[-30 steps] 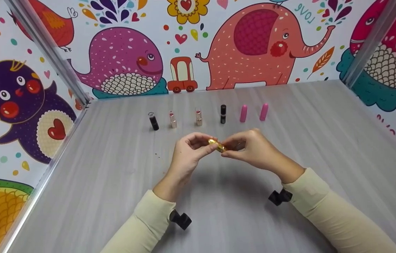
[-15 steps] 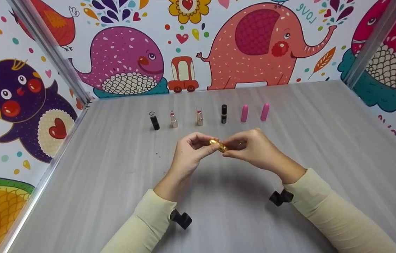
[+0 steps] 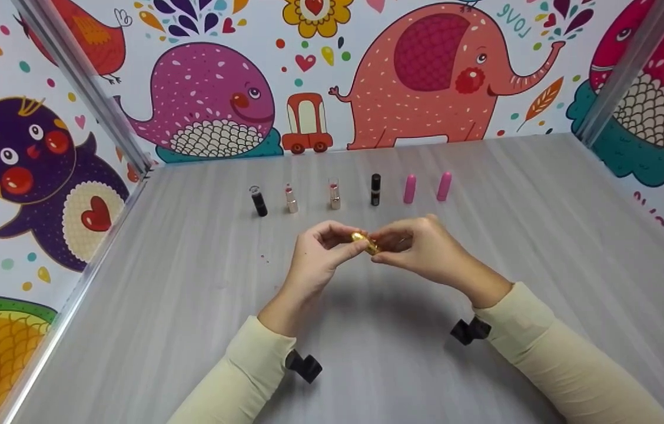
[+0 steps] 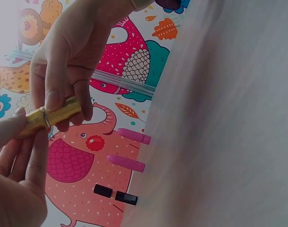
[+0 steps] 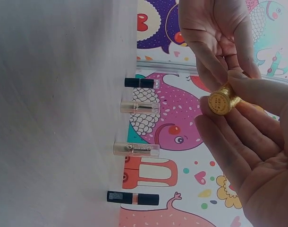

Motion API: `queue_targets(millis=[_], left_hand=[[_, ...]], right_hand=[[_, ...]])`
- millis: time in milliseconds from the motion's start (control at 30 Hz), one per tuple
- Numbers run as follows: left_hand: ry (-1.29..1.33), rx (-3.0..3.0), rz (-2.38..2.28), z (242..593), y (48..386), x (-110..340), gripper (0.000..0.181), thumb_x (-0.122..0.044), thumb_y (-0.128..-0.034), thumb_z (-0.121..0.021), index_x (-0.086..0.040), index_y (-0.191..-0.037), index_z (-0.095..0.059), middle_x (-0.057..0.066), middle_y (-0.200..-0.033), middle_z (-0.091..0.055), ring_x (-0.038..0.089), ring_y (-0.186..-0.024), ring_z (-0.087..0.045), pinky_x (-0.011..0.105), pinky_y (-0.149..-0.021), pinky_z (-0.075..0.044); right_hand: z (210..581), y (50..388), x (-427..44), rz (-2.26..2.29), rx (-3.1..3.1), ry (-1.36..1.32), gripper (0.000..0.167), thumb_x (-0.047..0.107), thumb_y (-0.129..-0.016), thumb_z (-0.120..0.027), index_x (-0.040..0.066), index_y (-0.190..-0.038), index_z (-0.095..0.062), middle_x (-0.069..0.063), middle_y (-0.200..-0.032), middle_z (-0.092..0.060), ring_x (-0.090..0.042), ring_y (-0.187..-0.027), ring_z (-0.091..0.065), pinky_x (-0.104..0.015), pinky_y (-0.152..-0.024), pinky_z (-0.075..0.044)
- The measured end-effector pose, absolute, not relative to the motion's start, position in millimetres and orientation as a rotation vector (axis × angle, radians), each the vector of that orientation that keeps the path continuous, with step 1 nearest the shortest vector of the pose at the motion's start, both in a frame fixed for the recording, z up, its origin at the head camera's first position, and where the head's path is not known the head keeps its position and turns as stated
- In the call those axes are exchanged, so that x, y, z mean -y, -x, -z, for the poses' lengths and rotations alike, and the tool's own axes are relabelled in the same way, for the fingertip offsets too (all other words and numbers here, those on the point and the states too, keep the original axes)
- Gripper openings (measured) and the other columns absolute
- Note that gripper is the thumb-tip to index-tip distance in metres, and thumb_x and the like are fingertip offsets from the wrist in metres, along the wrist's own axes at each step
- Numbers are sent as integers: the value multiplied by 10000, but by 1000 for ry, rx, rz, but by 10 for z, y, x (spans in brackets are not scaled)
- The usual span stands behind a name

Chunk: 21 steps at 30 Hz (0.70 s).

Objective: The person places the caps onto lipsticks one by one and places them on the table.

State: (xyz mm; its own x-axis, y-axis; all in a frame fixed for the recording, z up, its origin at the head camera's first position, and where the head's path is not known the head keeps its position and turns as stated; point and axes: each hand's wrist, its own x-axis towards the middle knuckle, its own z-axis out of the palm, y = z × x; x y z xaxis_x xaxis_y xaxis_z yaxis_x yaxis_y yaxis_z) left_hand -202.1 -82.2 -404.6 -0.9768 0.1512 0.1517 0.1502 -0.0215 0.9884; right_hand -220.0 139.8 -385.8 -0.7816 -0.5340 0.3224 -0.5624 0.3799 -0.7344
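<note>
A gold lipstick tube (image 3: pixel 364 242) is held above the table between both hands. My left hand (image 3: pixel 315 259) pinches one end with thumb and fingers, and my right hand (image 3: pixel 420 247) pinches the other. In the left wrist view a thin seam crosses the middle of the gold lipstick tube (image 4: pixel 46 118), its two parts together. The right wrist view shows its round base with small print, too small to read, beside the fingers of my right hand (image 5: pixel 262 156). Part of the tube is covered by fingers.
Along the back stand a black lipstick (image 3: pixel 258 201), two clear-capped lipsticks with pale gold bases (image 3: pixel 291 200), another black lipstick (image 3: pixel 375 189) and two pink lipsticks (image 3: pixel 409 189). Cartoon-printed walls border the grey table (image 3: pixel 191 282). Tiny specks (image 3: pixel 264 258) lie left of the hands.
Both hands and the gold lipstick tube keep nearly the same place and grip. The whole view shifts very slightly; the row of lipsticks stays as it was.
</note>
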Motion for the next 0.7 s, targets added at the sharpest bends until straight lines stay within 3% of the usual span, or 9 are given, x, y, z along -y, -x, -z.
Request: queue_targets(millis=[300, 467, 600, 700], left_hand=[[-375, -2327, -2127, 3985, 1994, 806, 213, -145, -905, -881, -48, -1064, -776, 63, -1070, -749, 223, -1062, -695, 351, -952, -606], [-434, -2450, -1988, 3941, 2017, 862, 222, -232, -960, -834, -77, -1109, -777, 31, -1094, -743, 216, -1077, -694, 380, -984, -597], [-436, -2629, -1886, 3878, 2061, 981, 313, -310, -972, -820, -127, -1221, -768, -9, -1214, -747, 206, -1198, -669, 433, -1094, -532], [-386, -2835, -1728, 3829, 2113, 1101, 418, -346, -951, -838, -170, -1318, -740, -6, -1341, -711, 216, -1346, -579, 495, -1188, -429]], right_hand=[[3850, 2188, -1412, -1389, 2606, -1047, 224, 138, -923, -861, 43, -1121, -813, -37, -1022, -811, -134, -905, -778, -366, -834, -651], [3850, 2224, -1443, -1360, 2613, -1057, 206, 131, -931, -852, 53, -1118, -815, -34, -1010, -811, -138, -897, -778, -387, -827, -654], [3829, 2260, -1479, -1326, 2641, -995, 220, 136, -914, -870, 60, -1114, -821, -33, -1009, -810, -155, -902, -777, -386, -834, -654], [3806, 2303, -1531, -1311, 2654, -923, 227, 131, -906, -875, 60, -1115, -822, -40, -1015, -809, -182, -921, -775, -410, -845, -652]])
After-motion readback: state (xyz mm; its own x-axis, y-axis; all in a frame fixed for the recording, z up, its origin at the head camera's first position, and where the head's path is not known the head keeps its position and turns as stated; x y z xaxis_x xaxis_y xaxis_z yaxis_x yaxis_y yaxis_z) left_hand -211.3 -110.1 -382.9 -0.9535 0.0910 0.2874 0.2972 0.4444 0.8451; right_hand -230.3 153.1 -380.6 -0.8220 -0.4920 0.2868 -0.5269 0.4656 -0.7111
